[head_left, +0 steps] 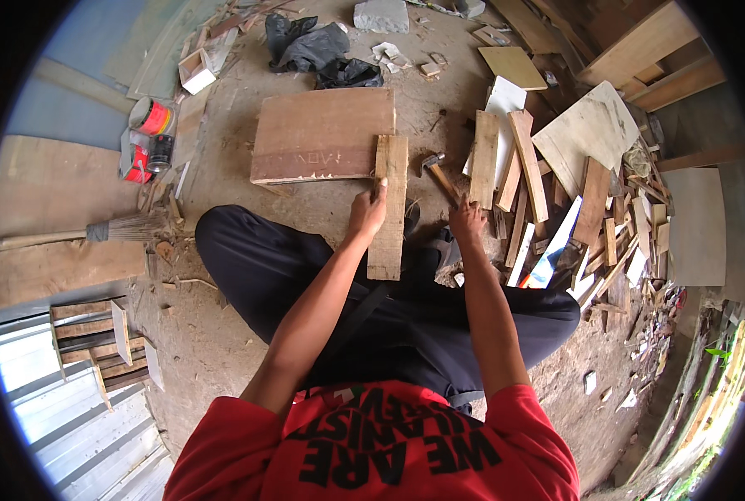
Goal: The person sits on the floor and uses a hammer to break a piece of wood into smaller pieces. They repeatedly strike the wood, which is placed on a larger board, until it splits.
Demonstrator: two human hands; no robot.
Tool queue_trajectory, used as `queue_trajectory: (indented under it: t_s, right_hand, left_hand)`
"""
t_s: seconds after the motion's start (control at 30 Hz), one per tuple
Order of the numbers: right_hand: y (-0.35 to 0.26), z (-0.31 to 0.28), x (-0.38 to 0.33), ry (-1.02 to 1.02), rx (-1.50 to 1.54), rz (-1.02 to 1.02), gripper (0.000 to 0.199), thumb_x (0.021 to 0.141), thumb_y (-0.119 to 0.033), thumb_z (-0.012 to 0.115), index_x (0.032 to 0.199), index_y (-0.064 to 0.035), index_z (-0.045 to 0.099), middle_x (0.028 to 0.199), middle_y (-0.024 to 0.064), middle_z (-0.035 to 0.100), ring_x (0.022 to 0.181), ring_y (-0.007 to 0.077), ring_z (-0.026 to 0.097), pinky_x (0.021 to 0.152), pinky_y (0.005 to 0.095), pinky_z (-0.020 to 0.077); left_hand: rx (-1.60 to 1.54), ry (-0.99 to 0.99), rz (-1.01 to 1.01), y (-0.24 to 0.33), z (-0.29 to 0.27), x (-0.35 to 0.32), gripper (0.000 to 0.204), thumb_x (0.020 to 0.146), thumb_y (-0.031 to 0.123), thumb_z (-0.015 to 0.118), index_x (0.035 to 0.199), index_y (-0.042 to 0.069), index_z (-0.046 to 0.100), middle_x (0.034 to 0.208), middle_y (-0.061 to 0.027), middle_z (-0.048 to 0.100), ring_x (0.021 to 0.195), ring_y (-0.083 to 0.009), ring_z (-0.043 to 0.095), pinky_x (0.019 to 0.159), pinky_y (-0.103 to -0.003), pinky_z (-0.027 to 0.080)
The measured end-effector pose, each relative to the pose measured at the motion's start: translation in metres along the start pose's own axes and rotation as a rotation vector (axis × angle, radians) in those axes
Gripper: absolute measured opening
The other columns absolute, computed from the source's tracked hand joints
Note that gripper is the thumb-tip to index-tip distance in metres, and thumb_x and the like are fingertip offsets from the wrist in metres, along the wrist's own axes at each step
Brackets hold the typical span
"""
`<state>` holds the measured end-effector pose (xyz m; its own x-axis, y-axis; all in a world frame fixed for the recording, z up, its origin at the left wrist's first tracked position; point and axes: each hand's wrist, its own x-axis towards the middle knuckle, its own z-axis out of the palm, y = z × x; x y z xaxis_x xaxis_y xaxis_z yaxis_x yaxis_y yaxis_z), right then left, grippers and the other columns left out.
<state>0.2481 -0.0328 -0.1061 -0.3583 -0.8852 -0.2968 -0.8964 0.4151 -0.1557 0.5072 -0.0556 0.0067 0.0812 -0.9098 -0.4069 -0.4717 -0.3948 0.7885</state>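
Note:
My left hand (367, 210) grips the left edge of a short wooden plank (392, 171), its thumb lying on the face of the wood. The plank stands lengthwise between my bent legs, its far end overlapping the near right corner of a reddish-brown plywood box (324, 134). To the right, my right hand (468, 220) is closed around the lower handle of a claw hammer (445, 181). The hammer's metal head points away from me and to the left, apart from the plank. Its handle end is hidden by my fingers.
A heap of loose boards and offcuts (539, 188) spreads close by on the right. Black plastic bags (306, 46) lie beyond the box. Paint cans (149, 117) and a stick broom (130, 229) are at the left. Wood scraps and dust litter the floor.

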Motion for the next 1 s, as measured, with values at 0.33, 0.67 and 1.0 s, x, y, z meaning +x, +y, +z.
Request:
queue_trajectory:
  t_s: [0.33,0.67,1.0]
  right_hand:
    - [-0.008,0.011,0.000,-0.062,-0.004,-0.043,0.063,0.091,-0.039,0.062,0.144,-0.0102,0.042,0.142,0.0206,0.052,0.133,0.0367,0.049,0.110,0.0588,0.0330]
    - [-0.002,0.036,0.016,0.090,0.003,-0.080,0.064,0.090,-0.028,0.064,0.143,-0.0032,0.042,0.143,0.0195,0.049,0.131,0.0356,0.049,0.107,0.0513,0.0382]
    - [0.034,0.025,0.021,-0.048,0.008,-0.172,0.041,0.091,-0.013,0.056,0.129,0.0003,0.049,0.135,0.0293,0.052,0.124,0.0456,0.051,0.102,0.0558,0.0415]
  left_hand:
    - [-0.939,-0.276,-0.264,0.012,-0.009,-0.019,0.039,0.093,0.039,0.070,0.106,0.002,0.070,0.096,-0.0046,0.070,0.091,-0.0143,0.063,0.081,-0.033,0.049]
    - [-0.674,-0.192,-0.063,-0.011,-0.003,-0.008,0.033,0.096,0.035,0.069,0.105,0.003,0.069,0.085,0.0038,0.061,0.079,-0.0088,0.052,0.074,-0.029,0.045]
    - [-0.332,-0.124,0.138,0.002,-0.006,-0.014,0.041,0.102,0.042,0.057,0.105,0.001,0.065,0.084,0.0037,0.055,0.080,-0.0078,0.047,0.073,-0.028,0.043]
